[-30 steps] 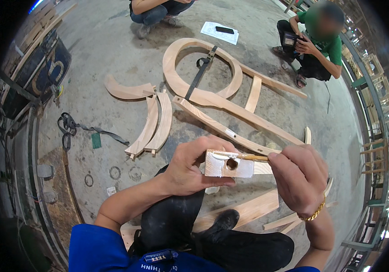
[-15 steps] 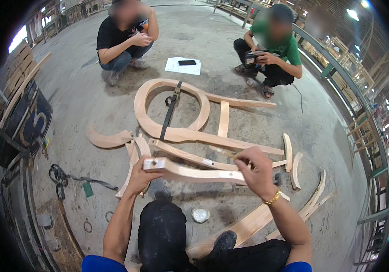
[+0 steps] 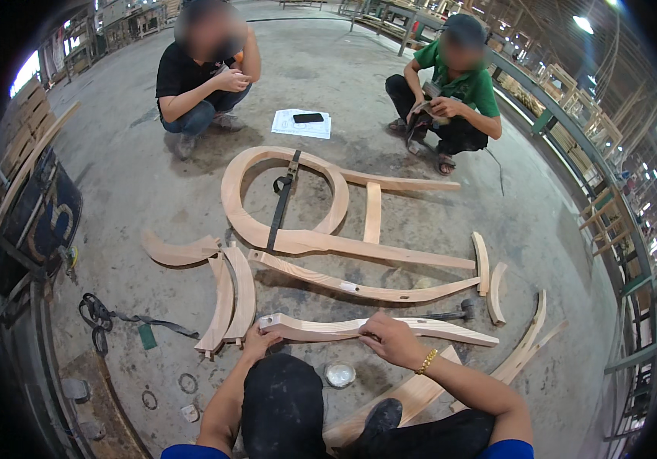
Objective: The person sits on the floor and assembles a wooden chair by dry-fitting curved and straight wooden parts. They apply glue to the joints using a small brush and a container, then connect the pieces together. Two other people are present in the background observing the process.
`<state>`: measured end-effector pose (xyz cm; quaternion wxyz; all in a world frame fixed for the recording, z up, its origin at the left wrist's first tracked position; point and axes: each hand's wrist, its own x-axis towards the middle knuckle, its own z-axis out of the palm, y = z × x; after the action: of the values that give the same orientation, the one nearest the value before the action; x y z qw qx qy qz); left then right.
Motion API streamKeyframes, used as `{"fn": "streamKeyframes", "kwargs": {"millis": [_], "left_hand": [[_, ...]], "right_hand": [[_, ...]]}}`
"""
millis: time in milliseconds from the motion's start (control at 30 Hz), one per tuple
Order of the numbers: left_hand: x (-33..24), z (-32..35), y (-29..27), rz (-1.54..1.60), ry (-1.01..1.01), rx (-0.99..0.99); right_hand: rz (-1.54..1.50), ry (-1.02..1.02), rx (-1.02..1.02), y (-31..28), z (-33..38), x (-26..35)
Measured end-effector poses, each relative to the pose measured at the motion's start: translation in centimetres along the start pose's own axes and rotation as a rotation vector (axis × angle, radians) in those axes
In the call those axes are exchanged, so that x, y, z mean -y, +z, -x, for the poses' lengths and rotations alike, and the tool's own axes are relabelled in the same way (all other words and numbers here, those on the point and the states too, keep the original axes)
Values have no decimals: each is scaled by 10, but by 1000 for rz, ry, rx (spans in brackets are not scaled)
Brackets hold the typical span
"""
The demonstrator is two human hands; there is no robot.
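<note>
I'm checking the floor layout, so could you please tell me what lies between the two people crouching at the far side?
In the head view, between the person in black and the person in green lie white paper sheets with a dark phone on top.

The curved wooden piece [image 3: 366,329] now lies lengthwise across the knees, left hand [image 3: 258,339] at its end, right hand [image 3: 389,339] mid-length.

location: a woodworking shop, large factory hall type. i sit on a bare concrete floor [image 3: 152,176] with curved, unfinished wooden chair parts [image 3: 359,289] laid out flat around me. a hammer [image 3: 451,312] lies among them. assembled wooden chair frames [image 3: 611,222] stand in rows behind a green railing [image 3: 573,122]. overhead lamps [image 3: 588,23] hang from an open roof structure.
</note>
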<state>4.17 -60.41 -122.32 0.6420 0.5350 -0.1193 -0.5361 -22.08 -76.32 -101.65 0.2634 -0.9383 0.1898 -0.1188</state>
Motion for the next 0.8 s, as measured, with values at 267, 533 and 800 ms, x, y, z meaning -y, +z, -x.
{"fn": "streamKeyframes", "kwargs": {"millis": [267,533,800], "left_hand": [[16,4,-1,-85,-77,-4],[30,27,9,-117,28,-9],[17,53,43,-504,114,90]], "right_hand": [[-39,85,57,4,12,-7],[-108,102,45,9,12,-8],[-178,-16,-190,-19,-20,-6]]}}
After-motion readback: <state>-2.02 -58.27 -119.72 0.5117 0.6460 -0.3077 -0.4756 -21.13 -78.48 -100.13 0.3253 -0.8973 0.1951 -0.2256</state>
